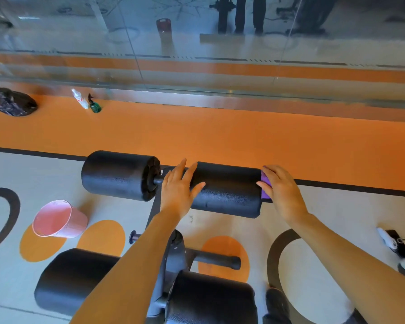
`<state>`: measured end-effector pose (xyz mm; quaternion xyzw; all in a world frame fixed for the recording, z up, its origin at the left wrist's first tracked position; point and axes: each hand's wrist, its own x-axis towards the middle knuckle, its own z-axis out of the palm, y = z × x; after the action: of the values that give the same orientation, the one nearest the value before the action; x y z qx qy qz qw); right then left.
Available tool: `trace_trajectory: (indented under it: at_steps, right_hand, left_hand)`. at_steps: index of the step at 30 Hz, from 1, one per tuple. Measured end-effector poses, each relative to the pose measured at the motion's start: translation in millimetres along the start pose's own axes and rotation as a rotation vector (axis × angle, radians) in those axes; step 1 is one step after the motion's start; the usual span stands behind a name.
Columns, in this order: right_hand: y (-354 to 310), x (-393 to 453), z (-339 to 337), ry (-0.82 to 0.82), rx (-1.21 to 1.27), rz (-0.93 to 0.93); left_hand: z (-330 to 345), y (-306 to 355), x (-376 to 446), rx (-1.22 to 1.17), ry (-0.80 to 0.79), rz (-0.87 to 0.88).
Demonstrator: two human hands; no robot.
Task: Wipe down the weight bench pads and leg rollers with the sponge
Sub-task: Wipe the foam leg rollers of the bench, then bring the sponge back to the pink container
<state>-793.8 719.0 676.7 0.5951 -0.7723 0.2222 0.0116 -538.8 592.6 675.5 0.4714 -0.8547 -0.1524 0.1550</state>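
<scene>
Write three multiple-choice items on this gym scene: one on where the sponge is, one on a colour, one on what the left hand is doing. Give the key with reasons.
1. Where is the purple sponge?
A. In the bucket
B. Against the outer end of the far right leg roller
C. On the orange floor strip

2. What colour is the bucket on the floor?
A. Pink
B. Green
C. Black

3. How does the left hand lie?
A. Curled round a spray bottle
B. Hanging free beside the bench
C. Fingers straight, resting on the far right leg roller's inner end

Key:
1 B: the right hand presses the sponge against the end of the far right leg roller.
2 A: its wall and rim are pink.
3 C: its straight fingers lie over the roller's inner end.
</scene>
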Motion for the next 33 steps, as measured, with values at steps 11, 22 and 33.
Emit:
trace_trajectory:
  at_steps: [11, 22, 33]
  right_hand:
    - [58, 65, -25, -0.052, 0.084, -0.248]
    - [141, 152, -40, -0.077, 0.183, -0.5]
    - [130, 273, 15, -0.095, 0.285, -0.715]
  left_hand:
    - [31, 91, 42, 0.034, 0.116, -0.127]
    - [72, 179, 127, 0.093, 0.187, -0.355]
    - [74, 143, 214, 0.125, 0.267, -0.58]
